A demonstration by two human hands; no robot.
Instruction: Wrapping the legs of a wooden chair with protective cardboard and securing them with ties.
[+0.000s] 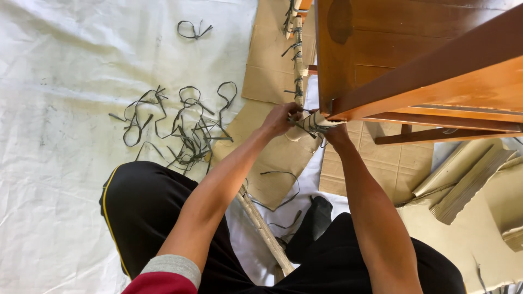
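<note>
The wooden furniture runs off the top and right edges; the right hand is partly hidden beneath it.

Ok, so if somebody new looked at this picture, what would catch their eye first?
Probably the two hands at the centre: the left hand and right hand grip a padded wrapping bound with dark strips at the end of a wooden furniture rail. Next, the tangle of dark cut strips lying on the white sheet to the left, with flattened cardboard under the furniture.
</note>
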